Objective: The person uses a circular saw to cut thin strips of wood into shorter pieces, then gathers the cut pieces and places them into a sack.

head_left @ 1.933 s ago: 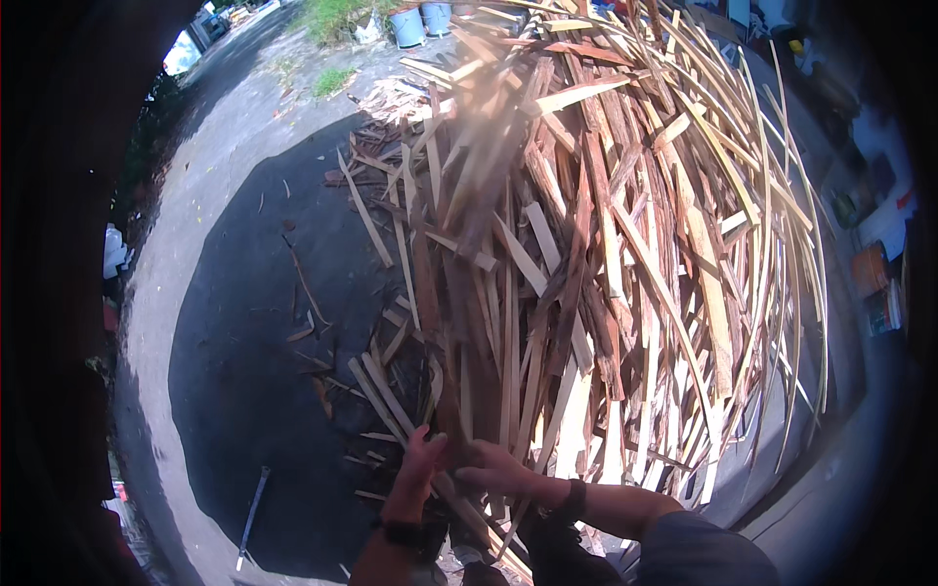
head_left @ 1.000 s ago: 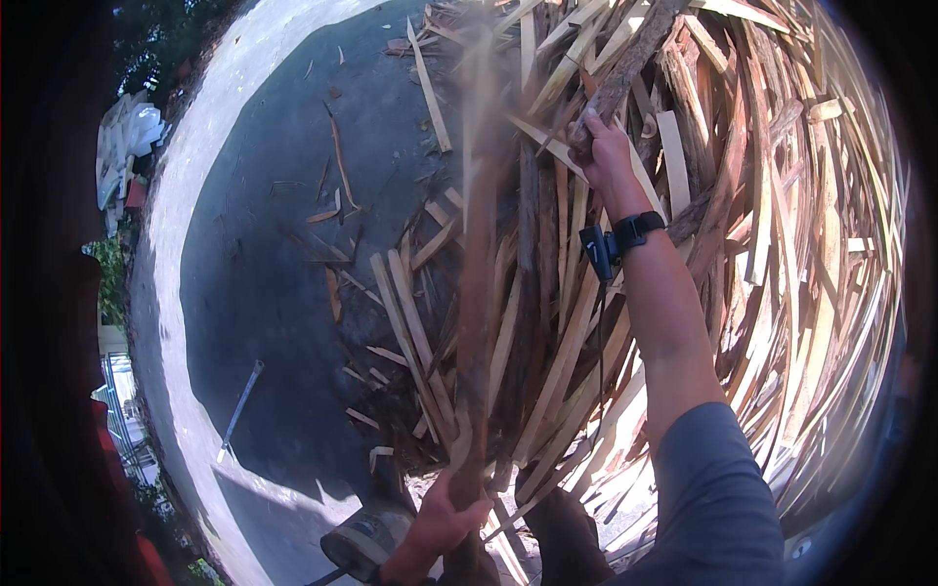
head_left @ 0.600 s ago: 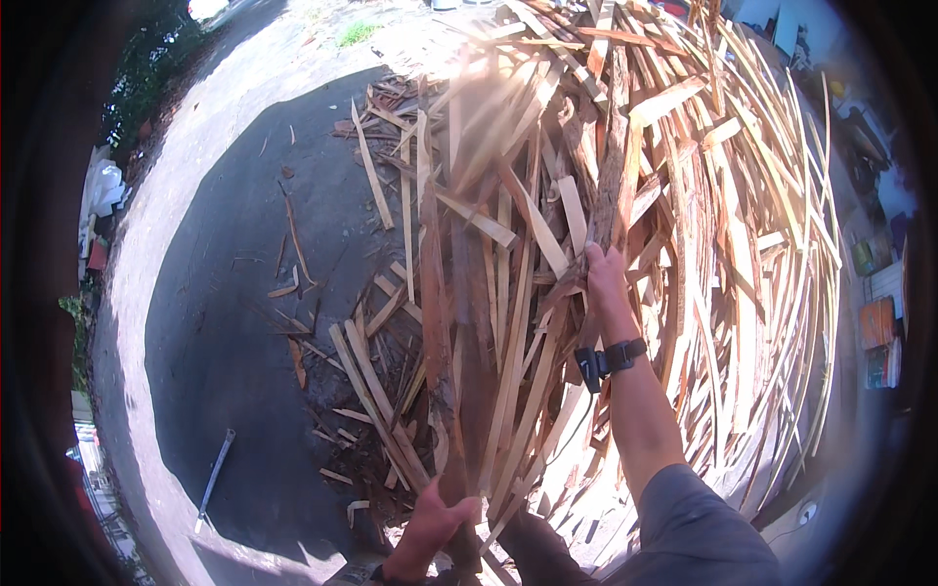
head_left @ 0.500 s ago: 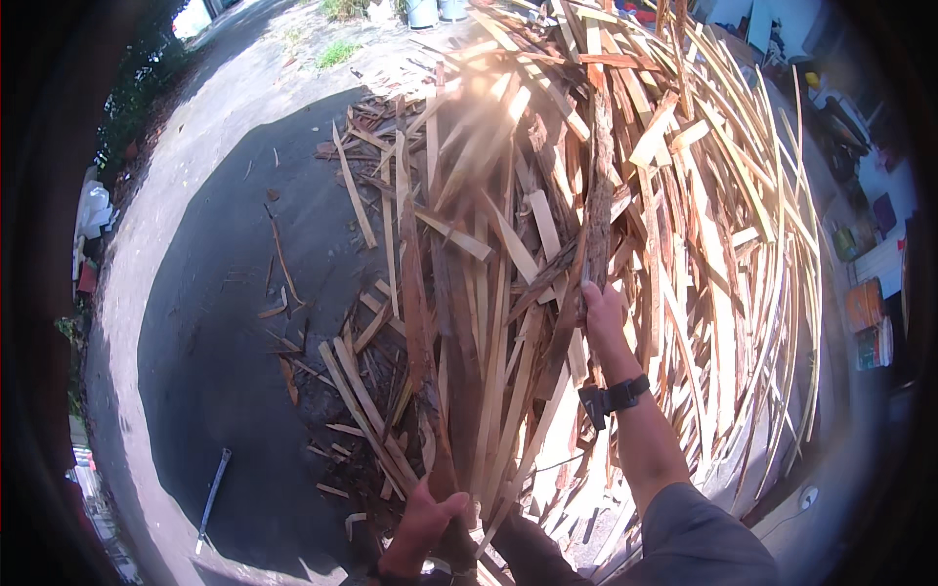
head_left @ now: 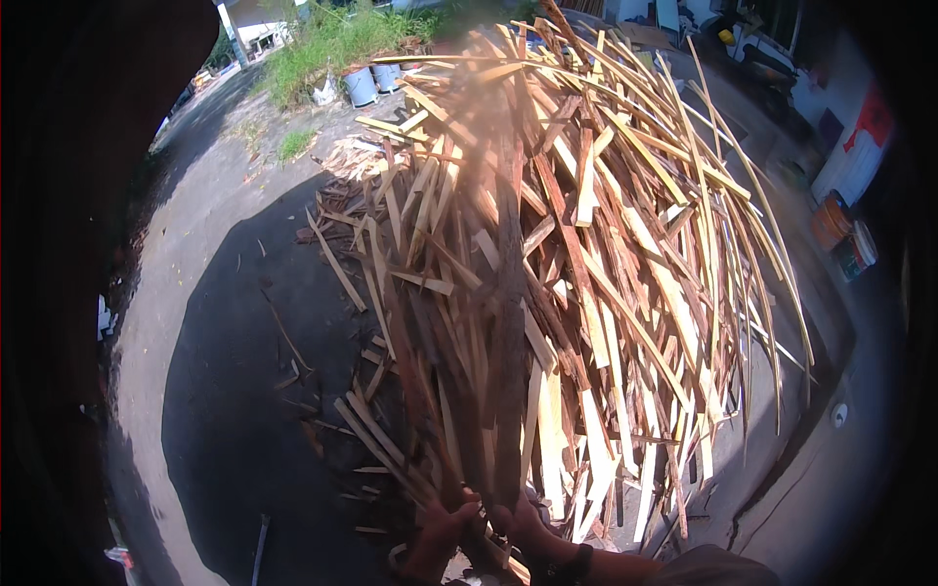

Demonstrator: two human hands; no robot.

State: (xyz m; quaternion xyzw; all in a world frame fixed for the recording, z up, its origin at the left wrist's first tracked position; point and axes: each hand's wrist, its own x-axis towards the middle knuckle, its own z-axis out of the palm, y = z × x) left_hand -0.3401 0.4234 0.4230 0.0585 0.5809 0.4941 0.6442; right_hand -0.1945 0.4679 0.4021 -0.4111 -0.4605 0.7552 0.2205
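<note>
At the bottom of the head view my left hand (head_left: 445, 532) and my right hand (head_left: 523, 521) are close together, both in shade. My right hand is closed round the near end of a long, dark, bark-edged wood strip (head_left: 508, 381), which points away from me over the pile. The left fingers are wrapped round the near end of brown wood strips (head_left: 451, 400); how many is hard to make out. A dark band is on my right wrist. Under and around these strips lies a big heap of loose wood offcuts (head_left: 635, 283), pale and reddish brown.
Grey paving (head_left: 244, 391) in shadow lies left of the heap, with small splinters and a thin rod (head_left: 261, 547). Blue-grey buckets (head_left: 361, 86) stand beside tall grass (head_left: 327, 49) at the back. Long thin strips (head_left: 772, 264) arch out on the right, near an orange container (head_left: 831, 221).
My right hand has come down and towards me, bringing the bark-edged strip beside my left hand. The view has tilted up, showing more grass and buckets.
</note>
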